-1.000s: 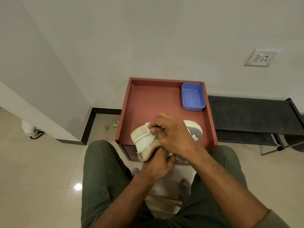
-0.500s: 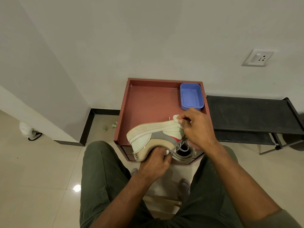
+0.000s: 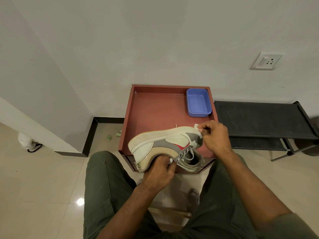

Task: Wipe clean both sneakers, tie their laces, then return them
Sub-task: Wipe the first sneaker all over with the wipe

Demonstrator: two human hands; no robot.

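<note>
The left hand [image 3: 159,171] grips a sneaker [image 3: 162,144] from below, holding it on its side, sole away from the person, over the near edge of the red surface [image 3: 155,109]. The right hand [image 3: 214,137] pinches a white wipe [image 3: 197,127] against the sneaker's toe end. A second sneaker [image 3: 190,161] sits just behind. A blue tub [image 3: 198,102] stands in the far right corner. No brand or writing can be read.

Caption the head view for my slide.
Left hand holds sneaker sideways while right hand wipes its toe with white wipe.
</note>
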